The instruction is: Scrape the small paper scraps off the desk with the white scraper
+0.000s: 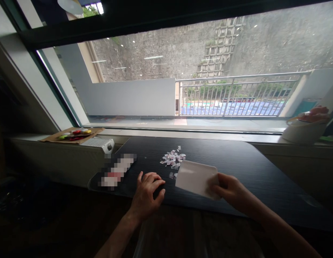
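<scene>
My right hand (229,188) pinches the right edge of a small white piece of paper or card (197,175), thumb on the near side. The sheet is held tilted above the dark table, and its left edge overlaps a few loose bits in this view. Just behind it lies a heap of small white paper scraps (172,157), some with faint reddish marks. To the left, my left hand (150,190) hovers over or rests on the table's front part, fingers curved and apart, with nothing seen in it. Whether its fingertips touch the tabletop I cannot tell.
The black wood-grain table (222,148) stands against a window sill. A blurred-out flat item (118,172) lies at its left end. Beyond the table are a white heater (100,144), a brown board (48,136) with colourful pieces, and a white container (302,130) on the right.
</scene>
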Demonstrator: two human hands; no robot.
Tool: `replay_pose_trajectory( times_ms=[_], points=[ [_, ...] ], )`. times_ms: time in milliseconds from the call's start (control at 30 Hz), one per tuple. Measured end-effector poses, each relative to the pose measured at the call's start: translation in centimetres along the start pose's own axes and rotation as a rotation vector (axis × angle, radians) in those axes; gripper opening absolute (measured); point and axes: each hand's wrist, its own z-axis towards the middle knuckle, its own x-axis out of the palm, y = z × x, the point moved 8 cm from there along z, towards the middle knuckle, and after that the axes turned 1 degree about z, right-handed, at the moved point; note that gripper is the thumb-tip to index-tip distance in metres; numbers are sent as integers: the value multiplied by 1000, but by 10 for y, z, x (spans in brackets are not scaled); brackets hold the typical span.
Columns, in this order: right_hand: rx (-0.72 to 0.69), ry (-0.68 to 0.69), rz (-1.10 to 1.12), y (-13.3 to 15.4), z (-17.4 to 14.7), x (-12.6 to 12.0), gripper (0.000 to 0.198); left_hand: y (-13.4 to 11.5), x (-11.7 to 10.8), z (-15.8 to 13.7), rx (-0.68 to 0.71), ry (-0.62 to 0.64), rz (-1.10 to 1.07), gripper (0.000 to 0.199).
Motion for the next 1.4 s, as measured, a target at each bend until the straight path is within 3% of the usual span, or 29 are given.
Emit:
replay_pose_trajectory(
  times_ms=[100,267,367,500,767,933,1133,1233,1400],
  points=[
    [-67,-120,-174,9,14,-1,15,0,-1,0,4,-3,0,19],
    [-147,-117,-315,22,23,14,10,-1,-2,1,7,-5,-5,19],
    [-144,-59,-291,24,17,10,10,-2,-2,1,0,-4,-11,20],
    [-118,-113,-255,25,16,-4,13,-2,-2,1,-10,-9,-12,19],
    [-107,-19,-290,21,12,2,12,-2,-2,1,-1,-4,-6,19],
    [-90,-80,-249,20,10,-10,13,-1,-1,0,-5,-1,-10,19],
    [-101,-70,-292,17,23,4,16,-1,-2,1,5,0,-11,19],
    [-101,-3,-303,18,17,6,13,-2,-2,1,-2,-4,-9,19],
    [-55,10,-238,22,4,-8,16,-3,-3,2,-14,-11,-5,19]
  ],
)
